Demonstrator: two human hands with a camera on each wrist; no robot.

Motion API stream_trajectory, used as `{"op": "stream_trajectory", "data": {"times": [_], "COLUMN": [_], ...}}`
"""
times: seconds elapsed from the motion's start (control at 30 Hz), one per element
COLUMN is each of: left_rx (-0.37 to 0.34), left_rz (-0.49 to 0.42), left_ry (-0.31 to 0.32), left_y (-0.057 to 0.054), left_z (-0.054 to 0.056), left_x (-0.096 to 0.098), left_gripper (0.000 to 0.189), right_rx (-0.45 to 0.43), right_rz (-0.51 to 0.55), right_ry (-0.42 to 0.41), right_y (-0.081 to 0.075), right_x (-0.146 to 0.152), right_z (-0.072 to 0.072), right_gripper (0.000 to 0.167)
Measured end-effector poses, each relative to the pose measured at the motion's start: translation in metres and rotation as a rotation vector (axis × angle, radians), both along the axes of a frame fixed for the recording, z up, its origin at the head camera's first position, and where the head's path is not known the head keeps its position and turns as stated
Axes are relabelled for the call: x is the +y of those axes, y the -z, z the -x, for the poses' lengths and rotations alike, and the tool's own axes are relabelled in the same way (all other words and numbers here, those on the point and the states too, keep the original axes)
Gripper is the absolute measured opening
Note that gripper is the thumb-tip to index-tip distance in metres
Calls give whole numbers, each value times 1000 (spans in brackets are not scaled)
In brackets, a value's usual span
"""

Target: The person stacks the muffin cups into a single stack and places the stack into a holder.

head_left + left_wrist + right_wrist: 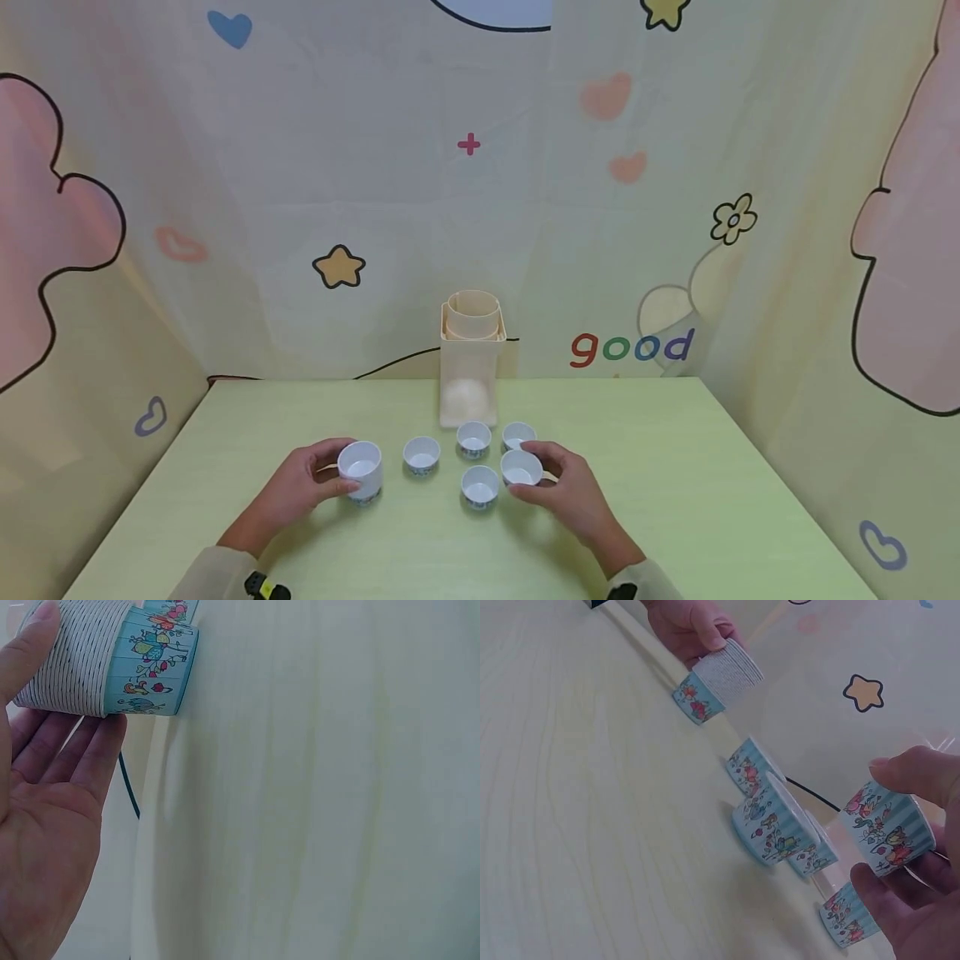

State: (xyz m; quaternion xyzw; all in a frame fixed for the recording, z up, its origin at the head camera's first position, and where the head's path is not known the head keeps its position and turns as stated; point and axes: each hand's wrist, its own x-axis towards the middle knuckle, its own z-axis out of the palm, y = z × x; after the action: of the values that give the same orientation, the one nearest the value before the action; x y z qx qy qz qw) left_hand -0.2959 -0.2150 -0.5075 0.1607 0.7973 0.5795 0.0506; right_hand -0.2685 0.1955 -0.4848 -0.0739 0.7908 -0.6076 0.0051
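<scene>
My left hand (303,482) grips a stack of nested paper cups (363,477) around its side. In the left wrist view many white rims (71,664) lie above one blue, flower-printed cup body (150,671). On the right, my right hand (566,492) holds a single paper cup (521,469) between thumb and fingers, off the table in the right wrist view. Near it stand a front paper cup (480,488), a middle one (474,440) and a back right one (517,435), the last partly hidden. Another paper cup (422,457) stands nearer the stack.
A beige plastic holder (468,375) with a round tube on top stands behind the cups, at the table's back edge. The light green table (420,558) is walled in by printed cloth (375,167) at the back and both sides.
</scene>
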Motion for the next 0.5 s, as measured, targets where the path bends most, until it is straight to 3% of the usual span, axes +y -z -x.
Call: {"op": "stream_trajectory", "data": {"times": [0.5], "left_rx": [30], "left_rz": [10], "left_ry": [23], "left_y": [-3], "left_z": [-2], "left_x": [0], "left_gripper": [68], "right_rx": [-9], "right_rz": [165], "right_ry": [-106], "right_y": [-16], "right_x": [-23], "right_z": [-7], "right_gripper": [63]}}
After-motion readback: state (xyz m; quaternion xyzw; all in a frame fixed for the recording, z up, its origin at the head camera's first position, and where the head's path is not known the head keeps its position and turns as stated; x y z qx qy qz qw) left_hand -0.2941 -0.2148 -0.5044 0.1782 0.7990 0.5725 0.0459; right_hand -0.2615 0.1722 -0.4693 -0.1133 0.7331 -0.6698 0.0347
